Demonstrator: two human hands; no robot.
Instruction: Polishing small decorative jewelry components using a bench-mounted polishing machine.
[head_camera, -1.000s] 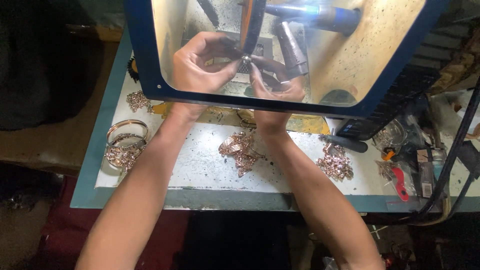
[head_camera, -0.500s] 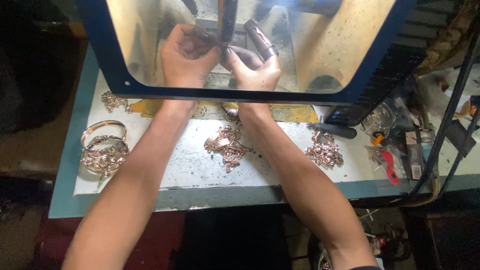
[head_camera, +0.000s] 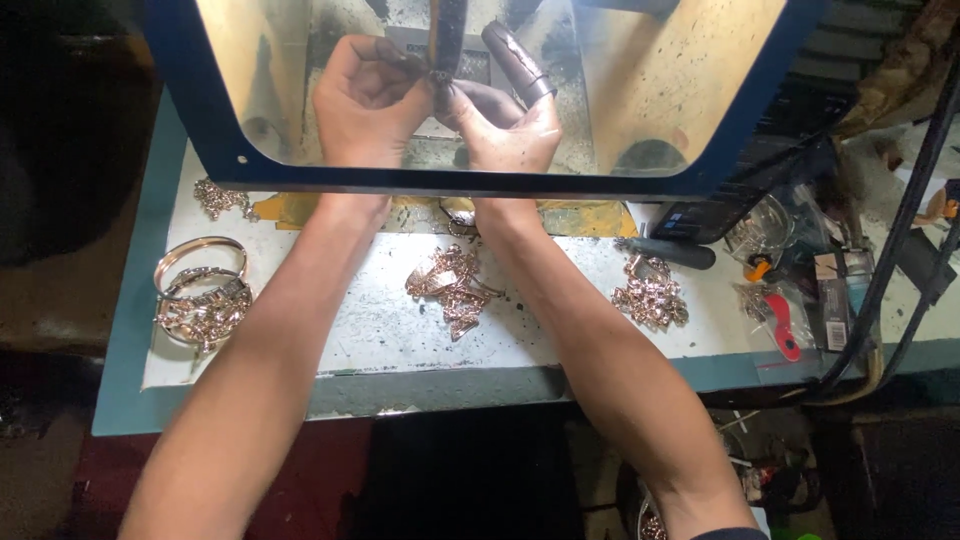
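Both my hands reach under a blue-framed clear shield (head_camera: 480, 182) at the back of the bench. My left hand (head_camera: 365, 100) and my right hand (head_camera: 505, 115) pinch together on a small metal jewellery piece (head_camera: 440, 78), held right under a dark vertical tool tip (head_camera: 447, 35). A dark cover sits on my right index finger (head_camera: 517, 60). The piece itself is mostly hidden by my fingertips.
On the white bench top (head_camera: 380, 330) lie a heap of rose-gold chains (head_camera: 452, 285) between my forearms, another heap (head_camera: 652, 298) at the right, bangles (head_camera: 200, 285) at the left. A black-handled tool (head_camera: 670, 252), red clip (head_camera: 783, 328) and cables (head_camera: 900, 260) crowd the right side.
The view has shifted, so hands and shield sit higher in the frame. My hands have closed in together around the small piece under the tool tip.
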